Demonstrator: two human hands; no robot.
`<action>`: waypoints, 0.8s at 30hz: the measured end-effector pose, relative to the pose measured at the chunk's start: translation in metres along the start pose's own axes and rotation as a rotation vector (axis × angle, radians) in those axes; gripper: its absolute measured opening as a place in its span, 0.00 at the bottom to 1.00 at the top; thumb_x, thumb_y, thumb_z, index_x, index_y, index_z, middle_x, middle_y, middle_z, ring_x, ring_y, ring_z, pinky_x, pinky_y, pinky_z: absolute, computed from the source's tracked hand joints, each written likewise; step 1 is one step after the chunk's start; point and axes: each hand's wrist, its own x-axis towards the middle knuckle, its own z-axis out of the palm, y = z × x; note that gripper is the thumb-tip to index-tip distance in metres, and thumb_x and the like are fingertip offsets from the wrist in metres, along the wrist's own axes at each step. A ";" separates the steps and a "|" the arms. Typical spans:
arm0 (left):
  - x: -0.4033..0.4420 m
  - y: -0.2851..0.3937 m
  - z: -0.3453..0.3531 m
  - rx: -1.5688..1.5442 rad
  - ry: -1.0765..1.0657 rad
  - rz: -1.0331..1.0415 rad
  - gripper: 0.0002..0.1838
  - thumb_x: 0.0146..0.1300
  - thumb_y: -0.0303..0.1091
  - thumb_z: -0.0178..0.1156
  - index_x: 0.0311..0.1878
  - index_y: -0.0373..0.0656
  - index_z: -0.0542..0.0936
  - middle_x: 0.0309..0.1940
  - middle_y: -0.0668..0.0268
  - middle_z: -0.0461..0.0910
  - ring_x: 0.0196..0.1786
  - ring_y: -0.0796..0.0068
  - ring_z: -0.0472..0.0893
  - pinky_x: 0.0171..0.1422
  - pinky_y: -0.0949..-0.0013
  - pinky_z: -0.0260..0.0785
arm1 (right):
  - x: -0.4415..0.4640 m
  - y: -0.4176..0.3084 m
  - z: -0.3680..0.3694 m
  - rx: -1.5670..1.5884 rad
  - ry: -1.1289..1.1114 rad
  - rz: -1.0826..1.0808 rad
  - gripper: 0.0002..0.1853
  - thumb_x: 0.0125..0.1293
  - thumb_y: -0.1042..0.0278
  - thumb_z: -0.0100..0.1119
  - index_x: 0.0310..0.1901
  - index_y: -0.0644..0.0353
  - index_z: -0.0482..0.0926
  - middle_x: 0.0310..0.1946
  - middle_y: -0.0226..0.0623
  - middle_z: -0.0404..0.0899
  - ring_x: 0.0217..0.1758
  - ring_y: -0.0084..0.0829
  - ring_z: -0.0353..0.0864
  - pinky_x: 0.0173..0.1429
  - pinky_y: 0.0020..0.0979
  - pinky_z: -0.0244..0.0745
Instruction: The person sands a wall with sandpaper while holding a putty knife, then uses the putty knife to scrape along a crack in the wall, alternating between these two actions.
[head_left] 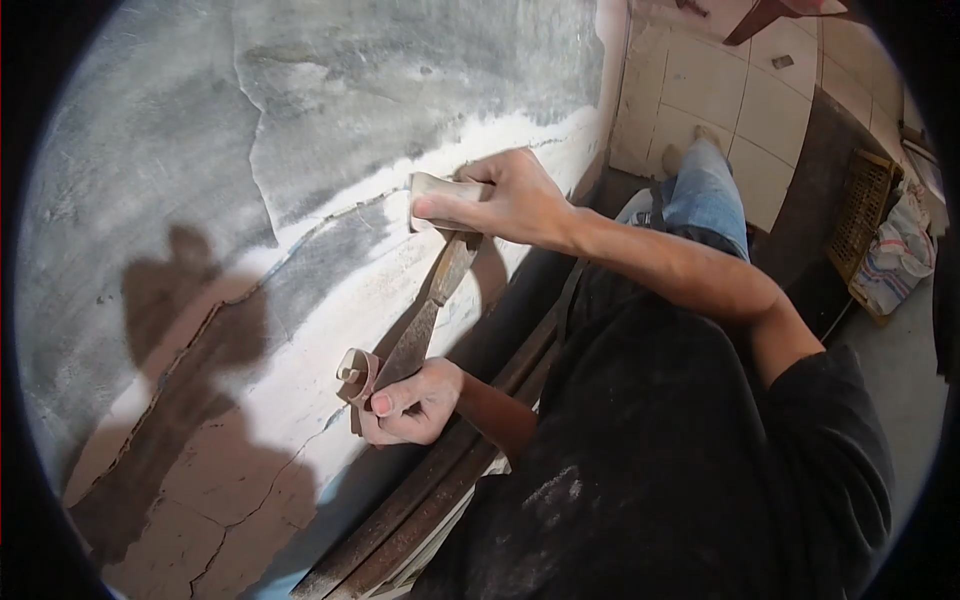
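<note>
My right hand (520, 200) presses a pale, flat-faced piece (450, 203) against the wall, its thumb on the near side. The piece lies by a crack in a white-coated strip of the wall (345, 290). Below it, my left hand (415, 402) grips the wide end of a stained scraper (412, 340), whose narrower end reaches up under my right hand. A small rolled piece (358, 375) sits at my left fingertips, with something pale inside it. Its material cannot be made out.
Long dark bars (430, 500) run along the wall's foot. At the right are a yellow crate (862, 215) and a striped sack (898, 255). Part of a reddish object (765, 18) shows above the floor tiles. Further cracks (222, 540) mark the lower wall.
</note>
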 end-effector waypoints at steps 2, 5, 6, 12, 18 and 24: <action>0.000 0.004 0.004 -0.018 0.022 -0.046 0.23 0.74 0.38 0.50 0.21 0.38 0.71 0.26 0.62 0.73 0.31 0.66 0.72 0.40 0.62 0.63 | 0.002 0.009 -0.004 -0.091 -0.045 0.053 0.29 0.53 0.39 0.71 0.27 0.66 0.86 0.17 0.33 0.80 0.21 0.18 0.78 0.25 0.22 0.72; -0.003 -0.005 -0.005 0.040 -0.043 -0.011 0.24 0.76 0.38 0.46 0.24 0.37 0.78 0.28 0.63 0.73 0.35 0.69 0.73 0.43 0.65 0.64 | 0.001 -0.005 0.002 -0.058 0.020 0.055 0.30 0.53 0.38 0.71 0.26 0.66 0.86 0.16 0.32 0.80 0.20 0.18 0.77 0.24 0.22 0.70; -0.005 -0.002 -0.004 0.049 -0.050 -0.022 0.24 0.76 0.38 0.46 0.24 0.37 0.78 0.28 0.63 0.74 0.35 0.69 0.73 0.43 0.65 0.64 | 0.003 -0.006 0.001 -0.065 -0.008 0.057 0.30 0.53 0.38 0.71 0.27 0.66 0.86 0.16 0.32 0.80 0.20 0.18 0.77 0.24 0.23 0.70; -0.001 0.003 0.001 0.012 -0.027 -0.060 0.25 0.76 0.39 0.45 0.24 0.36 0.78 0.29 0.62 0.74 0.34 0.69 0.73 0.42 0.64 0.65 | 0.006 -0.001 0.001 -0.153 -0.012 -0.002 0.31 0.52 0.36 0.71 0.27 0.66 0.86 0.14 0.31 0.77 0.18 0.18 0.75 0.21 0.23 0.69; 0.001 0.005 0.002 0.001 0.009 -0.072 0.23 0.75 0.41 0.49 0.26 0.34 0.74 0.28 0.61 0.76 0.31 0.67 0.75 0.41 0.65 0.68 | 0.008 -0.009 -0.002 -0.203 -0.041 0.042 0.33 0.50 0.35 0.72 0.19 0.67 0.82 0.10 0.29 0.73 0.16 0.16 0.71 0.19 0.22 0.65; 0.002 0.010 0.002 0.028 -0.029 -0.100 0.25 0.76 0.38 0.43 0.23 0.35 0.76 0.27 0.60 0.73 0.31 0.67 0.74 0.40 0.64 0.68 | 0.006 -0.022 0.015 -0.162 0.110 -0.170 0.31 0.48 0.38 0.74 0.20 0.65 0.82 0.10 0.28 0.72 0.16 0.15 0.69 0.19 0.22 0.64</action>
